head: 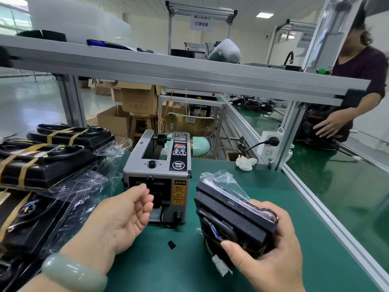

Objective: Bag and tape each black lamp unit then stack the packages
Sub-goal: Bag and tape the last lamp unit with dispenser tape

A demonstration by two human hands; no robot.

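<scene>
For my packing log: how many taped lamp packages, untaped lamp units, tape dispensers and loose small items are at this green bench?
Tape-strapped bagged black lamp packages: 3 plainly visible
Black lamp unit in a clear plastic bag, untaped, held by the right hand: 1
Grey tape dispenser machine: 1
Small black plastic piece: 1
Crumpled white tissue: 1
Total: 7

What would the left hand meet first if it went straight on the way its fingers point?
The tape dispenser's front outlet. The left hand's fingertips lie right at its dark opening, though whether they touch it is unclear.
</scene>
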